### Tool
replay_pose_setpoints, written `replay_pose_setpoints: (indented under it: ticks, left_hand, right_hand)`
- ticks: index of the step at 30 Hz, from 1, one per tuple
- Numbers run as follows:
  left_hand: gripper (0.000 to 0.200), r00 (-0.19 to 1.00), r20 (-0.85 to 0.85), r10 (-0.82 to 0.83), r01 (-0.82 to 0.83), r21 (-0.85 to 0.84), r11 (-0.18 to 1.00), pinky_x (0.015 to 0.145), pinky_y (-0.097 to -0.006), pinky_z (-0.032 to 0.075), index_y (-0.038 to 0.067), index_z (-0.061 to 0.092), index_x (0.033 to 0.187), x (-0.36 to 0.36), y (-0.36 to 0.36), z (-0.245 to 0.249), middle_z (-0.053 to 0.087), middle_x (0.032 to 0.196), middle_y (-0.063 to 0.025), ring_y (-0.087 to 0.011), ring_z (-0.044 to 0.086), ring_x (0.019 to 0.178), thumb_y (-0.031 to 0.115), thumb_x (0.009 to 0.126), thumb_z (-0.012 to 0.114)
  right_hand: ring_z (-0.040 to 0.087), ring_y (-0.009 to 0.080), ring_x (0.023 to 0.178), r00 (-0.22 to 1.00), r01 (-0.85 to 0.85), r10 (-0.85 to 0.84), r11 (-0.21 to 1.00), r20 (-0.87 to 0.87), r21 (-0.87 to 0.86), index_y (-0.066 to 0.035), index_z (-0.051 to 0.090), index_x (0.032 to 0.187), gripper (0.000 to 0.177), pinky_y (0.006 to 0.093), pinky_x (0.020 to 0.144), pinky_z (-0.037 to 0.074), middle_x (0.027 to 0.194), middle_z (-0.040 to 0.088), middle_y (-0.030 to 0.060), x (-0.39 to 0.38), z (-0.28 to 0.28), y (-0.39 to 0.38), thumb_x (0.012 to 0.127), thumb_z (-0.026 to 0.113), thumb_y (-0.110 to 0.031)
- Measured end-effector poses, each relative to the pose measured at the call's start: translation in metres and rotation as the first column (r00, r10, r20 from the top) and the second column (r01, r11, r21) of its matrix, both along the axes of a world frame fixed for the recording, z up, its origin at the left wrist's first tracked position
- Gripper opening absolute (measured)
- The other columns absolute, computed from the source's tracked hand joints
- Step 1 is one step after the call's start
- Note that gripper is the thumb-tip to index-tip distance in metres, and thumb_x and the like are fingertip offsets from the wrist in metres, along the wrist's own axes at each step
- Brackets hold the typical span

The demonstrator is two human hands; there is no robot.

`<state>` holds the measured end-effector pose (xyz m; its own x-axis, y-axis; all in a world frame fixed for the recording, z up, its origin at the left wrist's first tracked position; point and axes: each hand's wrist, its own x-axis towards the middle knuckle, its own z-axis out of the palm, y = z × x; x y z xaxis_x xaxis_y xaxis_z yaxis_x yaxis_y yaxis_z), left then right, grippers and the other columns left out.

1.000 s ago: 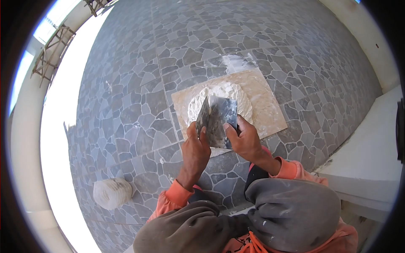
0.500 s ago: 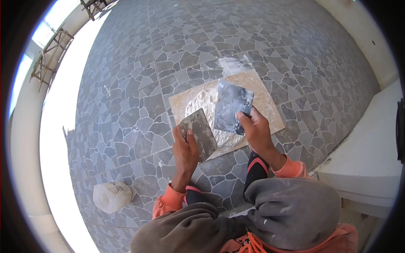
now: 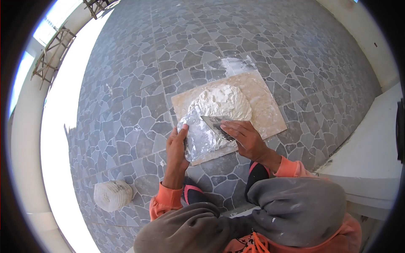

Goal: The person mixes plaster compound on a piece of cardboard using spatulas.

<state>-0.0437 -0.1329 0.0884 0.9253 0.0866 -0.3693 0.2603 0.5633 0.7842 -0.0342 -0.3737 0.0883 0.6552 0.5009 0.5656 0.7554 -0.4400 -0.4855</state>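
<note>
My left hand (image 3: 176,147) grips the near-left edge of a flat rectangular scraper (image 3: 193,141), its upper face smeared with white paste. In my right hand (image 3: 252,142), fingers bent over the back, is a second flat scraper (image 3: 216,125), tilted so that its edge meets or overlaps the left one. Both are over the near side of a mound of wet white putty (image 3: 225,99). The putty is heaped on a beige square tile (image 3: 270,109) lying on the floor, and the scrapers hide its near-left part.
Stone-patterned grey floor tiles (image 3: 130,105) surround the work. Beyond the beige tile is a white smear (image 3: 238,65). A whitish ribbed roll (image 3: 113,195) sits at the lower left. My knees and shoes are close in front, and a white ledge (image 3: 358,168) stands at the right.
The left scraper has turned from its grey-brown face to a white-smeared one. My right hand has brought its scraper nearer and tilted it over the left one, uncovering more putty.
</note>
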Motion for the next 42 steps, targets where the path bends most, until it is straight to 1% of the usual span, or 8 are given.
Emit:
replay_pose_setpoints:
  ticks: [3,5,9,19,28,31,34,42]
  left_hand:
    - [0.034,0.997,0.063,-0.048,0.049,-0.007,0.999,0.073,-0.0237,0.054,-0.003,0.05,0.123,0.0,0.006,0.018,0.065,0.101,-0.006,-0.0091,0.064,0.083,0.02,0.098,0.054]
    - [0.034,0.993,0.068,-0.095,0.094,0.018,0.995,0.073,-0.0233,0.053,-0.003,0.05,0.123,-0.001,0.004,0.032,0.066,0.1,-0.0058,-0.0084,0.064,0.084,0.021,0.099,0.054]
    - [0.035,0.991,0.012,-0.132,0.131,0.08,0.988,0.069,-0.0206,0.051,-0.001,0.054,0.123,-0.001,-0.009,0.021,0.067,0.103,-0.0041,-0.0061,0.064,0.079,0.025,0.099,0.054]
    - [0.033,0.998,0.033,-0.046,0.038,0.199,0.979,0.064,-0.022,0.051,0.0,0.054,0.119,0.006,-0.004,0.0,0.068,0.097,-0.0047,-0.0074,0.064,0.073,0.024,0.097,0.059]
    - [0.027,0.993,0.052,0.108,-0.117,0.204,0.972,0.068,-0.0227,0.051,0.002,0.056,0.112,0.007,0.021,-0.021,0.065,0.095,-0.0035,-0.008,0.062,0.08,0.024,0.097,0.059]
    - [0.026,0.993,0.03,0.117,-0.121,0.204,0.971,0.069,-0.0236,0.052,0.002,0.055,0.113,0.004,0.024,-0.027,0.064,0.095,-0.0036,-0.009,0.062,0.079,0.023,0.097,0.058]
    - [0.026,0.993,0.009,0.115,-0.115,0.168,0.979,0.069,-0.025,0.054,0.002,0.055,0.114,0.005,0.028,-0.038,0.065,0.096,-0.0041,-0.0103,0.064,0.079,0.023,0.098,0.057]
    - [0.026,0.994,-0.052,0.101,-0.099,0.047,0.994,0.071,-0.0272,0.054,-0.001,0.055,0.112,0.004,0.021,-0.034,0.064,0.099,-0.0069,-0.0126,0.064,0.083,0.021,0.098,0.056]
  right_hand:
    - [0.058,0.0231,0.11,0.925,0.137,-0.105,0.989,-0.367,0.063,-0.004,0.059,0.121,0.037,0.0352,0.095,0.045,0.119,0.062,0.0109,-0.001,-0.007,-0.007,0.086,0.054,0.005]
    - [0.059,0.0165,0.106,0.499,0.382,-0.135,0.921,-0.856,0.078,-0.002,0.061,0.115,0.025,0.0313,0.094,0.045,0.112,0.064,0.0103,-0.003,0.0,-0.002,0.093,0.051,-0.002]
    - [0.058,0.0123,0.104,0.343,0.552,0.677,0.415,-0.651,0.723,0.0,0.056,0.119,0.024,0.0298,0.093,0.046,0.114,0.062,0.0053,0.003,-0.006,0.008,0.098,0.05,-0.008]
    - [0.058,0.0204,0.111,0.117,0.537,0.846,0.387,-0.521,0.749,0.005,0.045,0.132,0.036,0.0383,0.1,0.047,0.123,0.057,0.0124,-0.004,0.006,0.009,0.099,0.048,-0.009]
    - [0.059,0.0135,0.101,0.185,0.5,0.774,0.457,-0.606,0.736,0.004,0.05,0.127,0.031,0.0323,0.093,0.048,0.116,0.06,0.0065,-0.008,0.018,0.002,0.098,0.051,-0.009]
    - [0.059,0.0128,0.091,0.482,0.378,0.391,0.714,-0.784,0.589,0.004,0.053,0.121,0.027,0.0279,0.085,0.047,0.105,0.065,0.0076,-0.005,0.023,0.0,0.097,0.052,-0.009]
    - [0.059,0.0144,0.083,0.809,0.189,0.139,0.859,-0.571,0.477,0.005,0.054,0.116,0.024,0.0261,0.076,0.047,0.096,0.066,0.0115,-0.009,0.03,0.002,0.096,0.053,-0.008]
    - [0.061,0.0255,0.098,0.955,-0.052,0.151,0.933,-0.254,0.357,0.002,0.055,0.12,0.033,0.0342,0.087,0.048,0.11,0.063,0.0159,-0.002,0.045,0.003,0.088,0.053,0.004]
